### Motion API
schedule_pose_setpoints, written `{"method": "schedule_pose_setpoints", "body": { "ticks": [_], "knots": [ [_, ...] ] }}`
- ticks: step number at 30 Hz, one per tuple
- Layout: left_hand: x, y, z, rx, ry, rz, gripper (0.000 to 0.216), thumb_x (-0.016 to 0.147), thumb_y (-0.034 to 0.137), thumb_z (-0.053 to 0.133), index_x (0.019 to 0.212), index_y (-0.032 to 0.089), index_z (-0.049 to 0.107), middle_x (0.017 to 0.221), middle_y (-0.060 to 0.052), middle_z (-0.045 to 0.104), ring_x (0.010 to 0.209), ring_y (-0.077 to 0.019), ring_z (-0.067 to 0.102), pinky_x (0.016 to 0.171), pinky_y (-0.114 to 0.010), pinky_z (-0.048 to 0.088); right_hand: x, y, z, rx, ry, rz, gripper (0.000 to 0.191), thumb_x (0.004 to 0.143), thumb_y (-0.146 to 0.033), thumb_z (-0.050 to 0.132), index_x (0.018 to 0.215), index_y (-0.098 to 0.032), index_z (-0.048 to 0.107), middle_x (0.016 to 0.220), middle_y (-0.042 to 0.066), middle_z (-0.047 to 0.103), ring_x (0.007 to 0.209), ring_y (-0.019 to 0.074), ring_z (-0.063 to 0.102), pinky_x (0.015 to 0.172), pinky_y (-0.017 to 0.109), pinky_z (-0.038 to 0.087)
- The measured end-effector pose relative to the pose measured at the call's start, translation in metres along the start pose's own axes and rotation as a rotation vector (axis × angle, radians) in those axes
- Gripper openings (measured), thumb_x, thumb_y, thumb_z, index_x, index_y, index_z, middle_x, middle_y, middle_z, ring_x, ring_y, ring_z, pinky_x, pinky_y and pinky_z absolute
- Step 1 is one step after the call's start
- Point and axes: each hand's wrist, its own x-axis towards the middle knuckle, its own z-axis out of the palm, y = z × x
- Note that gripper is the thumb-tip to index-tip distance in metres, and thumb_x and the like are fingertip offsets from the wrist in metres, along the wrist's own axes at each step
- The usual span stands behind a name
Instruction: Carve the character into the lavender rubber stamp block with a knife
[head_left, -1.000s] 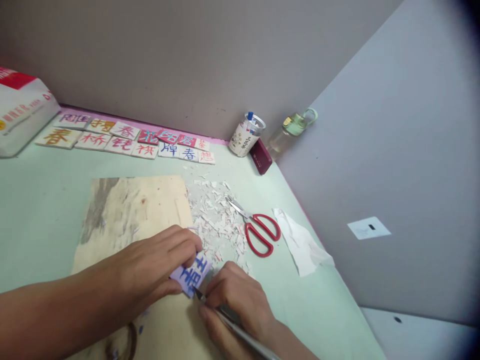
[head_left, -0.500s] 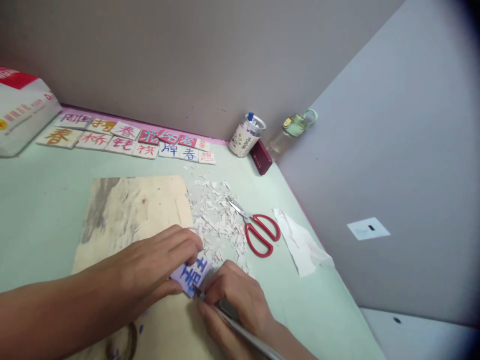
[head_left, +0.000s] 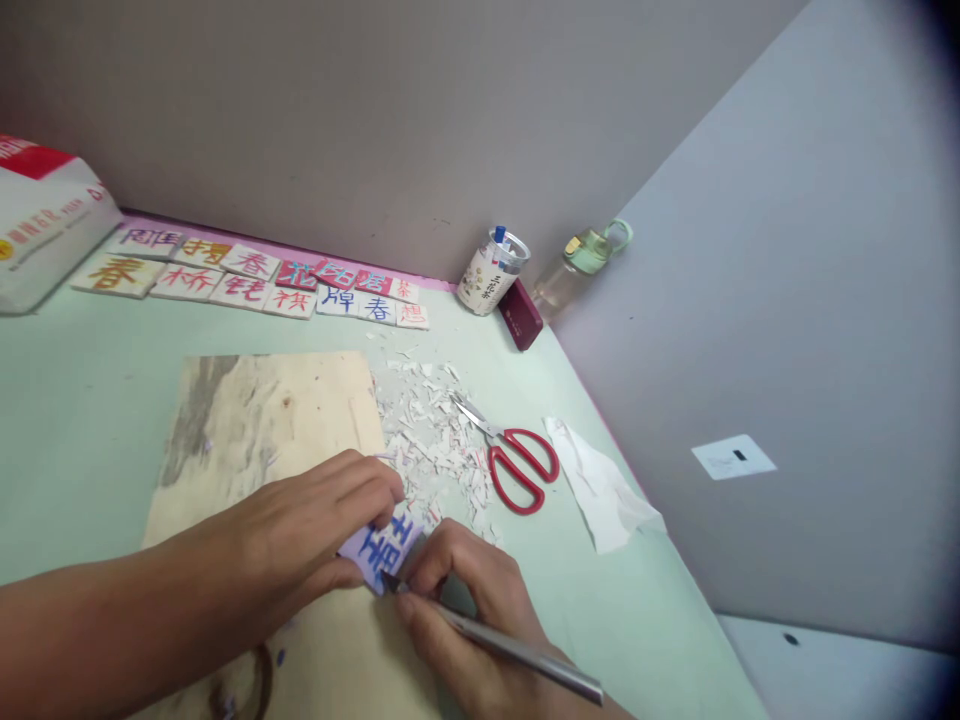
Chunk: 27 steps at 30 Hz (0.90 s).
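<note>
My left hand (head_left: 315,535) presses down on a small lilac tile with a blue character (head_left: 381,548), fingers curled over its left edge. The tile lies on a wooden board (head_left: 262,420). In my right hand (head_left: 469,610) a silver craft knife (head_left: 517,655) is gripped like a pen, with its tip against the lower edge of the tile. A heap of white paper scraps (head_left: 431,440) lies just beyond both hands.
Red-handled scissors (head_left: 517,465) lie right of the scraps, beside a crumpled white paper (head_left: 600,485). Two rows of character tiles (head_left: 247,280) line the far edge. A white bag (head_left: 41,220) sits far left; a pen can (head_left: 491,270), maroon case (head_left: 521,312) and bottle (head_left: 581,260) stand in the corner.
My right hand has tipped the knife lower, so the handle now points out to the right. The left hand and the tile have stayed put.
</note>
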Motion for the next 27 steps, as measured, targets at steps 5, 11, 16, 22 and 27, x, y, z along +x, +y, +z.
{"method": "schedule_pose_setpoints", "body": {
  "ticks": [5,11,16,22,27],
  "knots": [
    [0.002,0.000,-0.004,0.006,-0.034,-0.014,0.037,0.091,0.008,0.055,0.123,0.027,0.054,0.123,-0.003,0.062,0.114,-0.0210,0.058,0.098,-0.030,0.051,0.000,0.000,0.000,0.000,-0.004,0.019,0.015,0.089,-0.016,0.057,0.078,-0.022,0.051,0.075,-0.002,0.058,0.067,0.0122,0.055,0.064,0.024,0.043],
    [-0.002,-0.002,0.000,0.053,0.015,0.006,0.044,0.092,0.007,0.052,0.130,0.030,0.048,0.127,-0.001,0.061,0.119,-0.0196,0.058,0.099,-0.030,0.050,0.001,0.002,0.002,0.008,0.010,-0.011,0.015,0.088,-0.016,0.056,0.076,-0.021,0.048,0.071,-0.003,0.056,0.063,0.0107,0.052,0.060,0.022,0.041],
    [-0.005,-0.006,0.002,0.110,0.038,0.067,0.051,0.093,0.008,0.055,0.138,0.030,0.044,0.142,-0.003,0.056,0.132,-0.0214,0.051,0.108,-0.031,0.046,0.002,0.003,0.004,0.005,0.034,-0.024,0.016,0.086,-0.016,0.056,0.074,-0.021,0.046,0.067,-0.004,0.052,0.059,0.0097,0.048,0.057,0.021,0.039],
    [0.002,0.007,-0.009,0.092,-0.007,-0.015,0.026,0.091,0.010,0.056,0.112,0.025,0.060,0.118,-0.003,0.065,0.114,-0.0246,0.055,0.097,-0.034,0.049,-0.001,0.013,0.013,-0.047,0.097,-0.164,0.014,0.085,-0.013,0.056,0.077,-0.022,0.047,0.069,-0.003,0.056,0.059,0.0098,0.051,0.056,0.021,0.039],
    [0.002,0.013,-0.009,0.053,-0.110,-0.103,0.018,0.092,0.011,0.054,0.106,0.023,0.058,0.108,-0.002,0.061,0.100,-0.0216,0.055,0.088,-0.032,0.046,-0.004,0.020,0.021,-0.084,0.162,-0.297,0.014,0.085,-0.011,0.056,0.082,-0.023,0.048,0.069,-0.002,0.058,0.059,0.0111,0.052,0.055,0.022,0.040]
  ]
}}
